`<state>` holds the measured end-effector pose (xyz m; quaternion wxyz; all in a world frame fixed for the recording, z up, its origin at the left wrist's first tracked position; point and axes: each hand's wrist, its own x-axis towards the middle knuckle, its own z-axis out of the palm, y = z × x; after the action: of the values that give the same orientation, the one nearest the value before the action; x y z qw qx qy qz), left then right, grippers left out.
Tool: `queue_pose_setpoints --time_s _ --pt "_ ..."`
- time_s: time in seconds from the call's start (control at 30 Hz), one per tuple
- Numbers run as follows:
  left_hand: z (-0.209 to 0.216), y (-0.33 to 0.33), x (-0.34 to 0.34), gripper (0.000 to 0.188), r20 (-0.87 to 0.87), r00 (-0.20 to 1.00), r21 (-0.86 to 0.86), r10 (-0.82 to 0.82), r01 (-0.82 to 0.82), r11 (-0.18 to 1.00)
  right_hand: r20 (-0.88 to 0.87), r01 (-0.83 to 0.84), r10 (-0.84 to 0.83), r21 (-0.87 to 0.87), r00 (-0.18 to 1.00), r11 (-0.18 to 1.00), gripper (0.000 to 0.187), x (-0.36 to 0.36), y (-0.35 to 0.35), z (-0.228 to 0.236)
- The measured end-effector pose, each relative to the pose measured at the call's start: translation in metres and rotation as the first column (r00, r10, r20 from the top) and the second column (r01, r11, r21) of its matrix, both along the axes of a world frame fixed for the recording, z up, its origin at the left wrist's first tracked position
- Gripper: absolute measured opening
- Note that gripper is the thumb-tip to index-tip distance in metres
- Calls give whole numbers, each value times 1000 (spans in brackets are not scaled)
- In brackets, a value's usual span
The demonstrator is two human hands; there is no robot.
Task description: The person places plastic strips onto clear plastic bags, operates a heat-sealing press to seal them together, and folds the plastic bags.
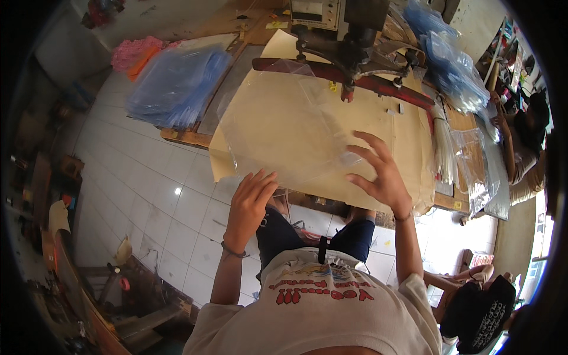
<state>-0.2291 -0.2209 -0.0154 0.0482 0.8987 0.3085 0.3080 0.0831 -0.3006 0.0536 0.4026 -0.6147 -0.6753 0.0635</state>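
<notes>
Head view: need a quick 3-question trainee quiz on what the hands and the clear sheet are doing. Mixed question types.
1. True or false: both the left hand and the right hand touch the clear plastic bag.
2. Multiple choice: the bag lies on A) the tiled floor, B) a tan cardboard sheet, C) the person's lap.
3. Short answer: what sits at the far edge of the bag, under the machine head?

Key
1. True; the left is at its near edge, the right spread over its right corner.
2. B.
3. A red bar across the table.
</notes>
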Motion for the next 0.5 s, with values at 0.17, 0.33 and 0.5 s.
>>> queue_pose_setpoints --time_s 0.17,0.33,0.5 --pt "4 12 -4 24 12 998 -45 -54 55 997 247 -328 372 -201 895 923 51 9 39 -30" --pt "-4 1 -14 23 82 997 -187 14 2 982 181 -384 426 -227 886 895 53 14 33 -41" --pt "16 -27 -10 22 53 994 -390 95 -67 918 54 -477 512 -289 858 830 53 17 33 -31"
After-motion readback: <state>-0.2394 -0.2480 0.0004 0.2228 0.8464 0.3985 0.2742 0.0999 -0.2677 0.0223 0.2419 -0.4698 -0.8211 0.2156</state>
